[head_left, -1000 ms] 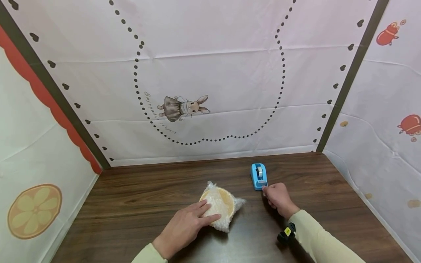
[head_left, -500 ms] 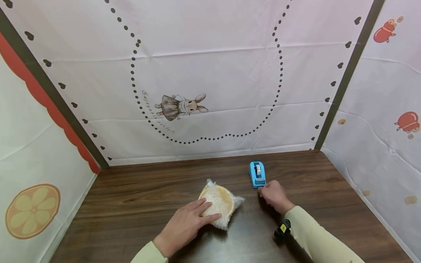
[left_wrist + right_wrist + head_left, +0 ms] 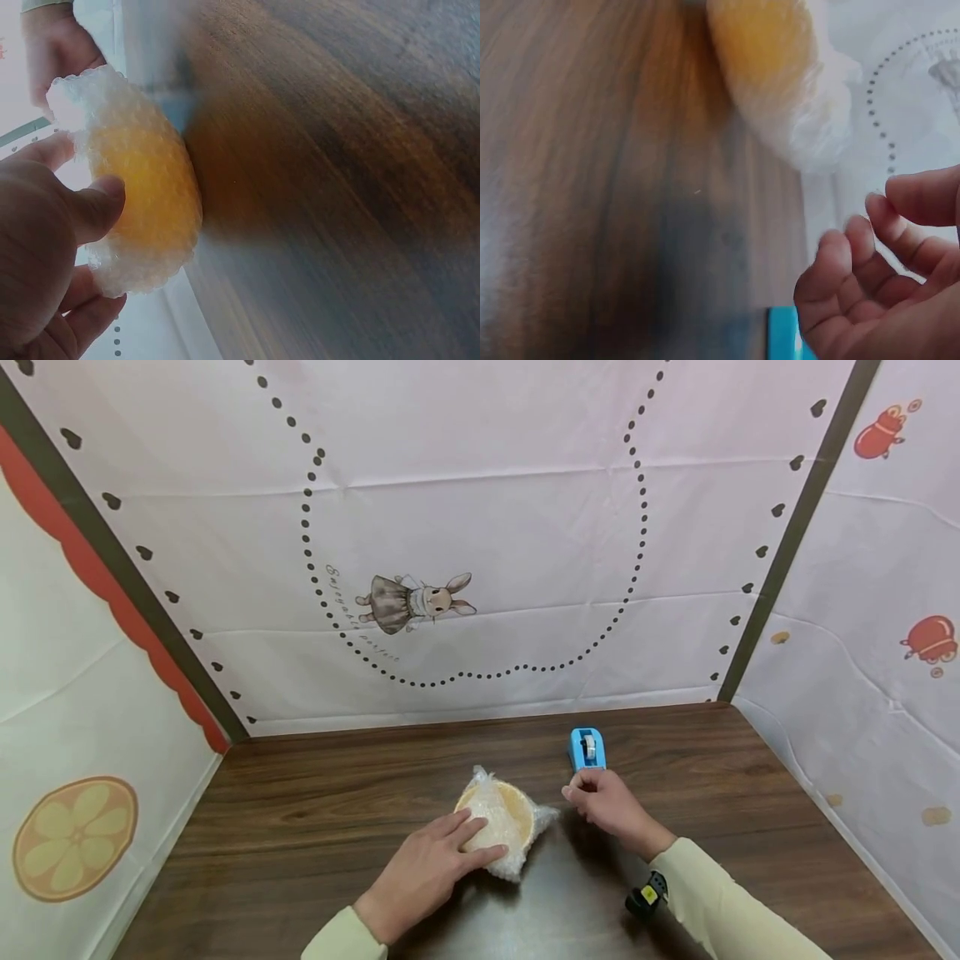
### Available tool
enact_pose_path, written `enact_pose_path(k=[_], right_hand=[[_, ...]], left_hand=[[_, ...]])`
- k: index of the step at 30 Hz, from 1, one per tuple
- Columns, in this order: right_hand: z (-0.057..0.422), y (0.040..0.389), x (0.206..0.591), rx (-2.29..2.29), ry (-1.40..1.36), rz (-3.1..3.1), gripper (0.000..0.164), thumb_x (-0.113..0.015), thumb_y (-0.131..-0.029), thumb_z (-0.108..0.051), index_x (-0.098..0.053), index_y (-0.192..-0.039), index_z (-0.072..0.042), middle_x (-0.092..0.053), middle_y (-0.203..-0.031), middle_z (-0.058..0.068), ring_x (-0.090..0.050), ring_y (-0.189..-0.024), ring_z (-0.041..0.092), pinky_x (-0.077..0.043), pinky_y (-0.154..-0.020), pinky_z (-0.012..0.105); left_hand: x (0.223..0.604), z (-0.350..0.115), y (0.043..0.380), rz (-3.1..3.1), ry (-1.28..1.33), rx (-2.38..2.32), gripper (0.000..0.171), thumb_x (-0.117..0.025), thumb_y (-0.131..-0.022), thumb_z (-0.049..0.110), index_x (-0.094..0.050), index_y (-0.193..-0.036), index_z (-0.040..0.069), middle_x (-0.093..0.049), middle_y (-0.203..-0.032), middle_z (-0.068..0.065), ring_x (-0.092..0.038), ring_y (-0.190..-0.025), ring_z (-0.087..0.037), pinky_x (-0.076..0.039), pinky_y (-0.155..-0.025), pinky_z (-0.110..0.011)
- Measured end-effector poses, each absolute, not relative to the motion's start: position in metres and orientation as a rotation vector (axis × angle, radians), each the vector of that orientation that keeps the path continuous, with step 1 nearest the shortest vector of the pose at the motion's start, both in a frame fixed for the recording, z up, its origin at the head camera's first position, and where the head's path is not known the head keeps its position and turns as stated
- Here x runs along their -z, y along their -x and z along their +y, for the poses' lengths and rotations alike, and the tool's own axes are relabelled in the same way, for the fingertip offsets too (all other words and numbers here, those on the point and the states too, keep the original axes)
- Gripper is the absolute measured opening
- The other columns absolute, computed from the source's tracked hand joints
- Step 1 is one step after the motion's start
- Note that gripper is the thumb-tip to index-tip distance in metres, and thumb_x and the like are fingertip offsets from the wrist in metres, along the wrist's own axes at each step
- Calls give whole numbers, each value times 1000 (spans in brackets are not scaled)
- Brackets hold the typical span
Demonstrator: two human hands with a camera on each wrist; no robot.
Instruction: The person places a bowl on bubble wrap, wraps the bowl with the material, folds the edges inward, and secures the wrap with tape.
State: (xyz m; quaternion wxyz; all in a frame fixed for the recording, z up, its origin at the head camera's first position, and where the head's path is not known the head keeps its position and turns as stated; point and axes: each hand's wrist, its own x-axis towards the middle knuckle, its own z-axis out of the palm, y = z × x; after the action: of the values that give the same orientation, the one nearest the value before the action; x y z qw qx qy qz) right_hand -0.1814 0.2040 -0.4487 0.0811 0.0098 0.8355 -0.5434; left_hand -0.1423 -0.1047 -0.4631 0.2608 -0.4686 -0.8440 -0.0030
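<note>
A round yellow item in bubble wrap [image 3: 515, 818] lies on the table in front of me; the clear wrap covers it and ends in loose corners. My left hand [image 3: 427, 868] rests on top of its near left side with spread fingers. In the left wrist view the thumb [image 3: 101, 210] presses the bubble wrap from above. To the right, my right hand [image 3: 611, 806] has thumb and index fingertips brought together, just in front of the blue tape dispenser [image 3: 587, 747]. The clear tape pinched there barely shows. In the right wrist view the other fingers [image 3: 832, 270] curl loosely.
The dark wood table [image 3: 337, 793] reaches to a pale printed cloth [image 3: 480, 527] at the back, with more cloth at both sides. A black wrist camera [image 3: 645, 897] sits under the right sleeve. The dispenser's corner [image 3: 784, 330] shows beside the right hand.
My right hand has moved from the dispenser's front right corner leftward, closer to the bubble-wrapped item, and now overlaps the dispenser's front. The left hand has stayed on the wrap.
</note>
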Motion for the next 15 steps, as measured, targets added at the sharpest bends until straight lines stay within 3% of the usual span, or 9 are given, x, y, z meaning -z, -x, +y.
enact_pose_path(k=[6,10,15], right_hand=[[200,179,438,1676,161,2454,19,-60,-106,-11,-64,-93,1,-63,-79,7,-61,-71,17,-59,-68,32],[195,177,429,1657,221,2426,17,-62,-105,-11,-67,-92,-1,-61,-74,4,-61,-65,13,-57,-61,31],[186,175,420,1621,314,2326,20,-63,-104,-10,-67,-94,7,-59,-70,1,-59,-61,11,-53,-58,29]], left_hand=[[463,-104,143,-2299,1268,2,61,-83,-78,7,-70,-130,37,-73,-128,-3,-72,-119,-27,-63,-91,-39],[463,-103,143,-2304,1272,7,61,-83,-79,7,-70,-130,37,-73,-128,-3,-71,-120,-27,-62,-93,-39],[463,-103,144,-2298,1277,2,61,-83,-79,8,-70,-131,37,-73,-128,-3,-71,-120,-27,-62,-94,-38]])
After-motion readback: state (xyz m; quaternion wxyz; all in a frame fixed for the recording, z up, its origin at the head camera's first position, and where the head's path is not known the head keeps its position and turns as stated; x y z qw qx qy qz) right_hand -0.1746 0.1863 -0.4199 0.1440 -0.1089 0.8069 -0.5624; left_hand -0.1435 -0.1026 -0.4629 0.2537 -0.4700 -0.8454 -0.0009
